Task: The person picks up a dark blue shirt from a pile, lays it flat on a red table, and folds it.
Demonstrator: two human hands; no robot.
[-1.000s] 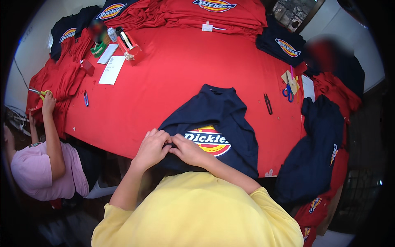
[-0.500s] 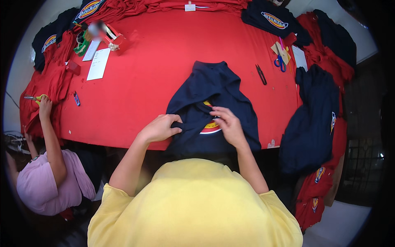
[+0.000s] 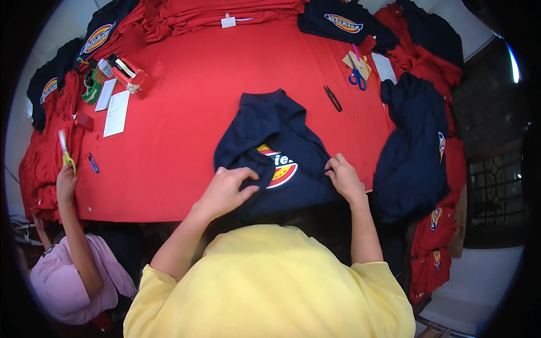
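Head view. The navy garment (image 3: 296, 135) is spread on the near edge of the red-covered table (image 3: 186, 124), directly in front of the person. At its left side the left hand (image 3: 230, 188) is placed with the fingers curled and the thumb set apart; whether cloth is pinched between them cannot be told. By the right hand (image 3: 346, 179), nearly closed, the right edge of the garment is gripped between fingertips and thumb.

The handling is judged to be partway along: the garment is laid out with its narrower end pointing away, but loose folds are left unflattened, and part of the chest print (image 3: 282, 169) is covered by one of them. No finished fold is seen in it.

On the print, white lettering on a dark band is set over a red and yellow oval; it is only partly exposed. A similar emblem is borne by the navy stack (image 3: 321, 34) at the far side. A small white tag (image 3: 228, 22) is attached at the red stack (image 3: 265, 14), and fine lines are carried by the white sheet (image 3: 116, 115); these are too small to be read reliably.
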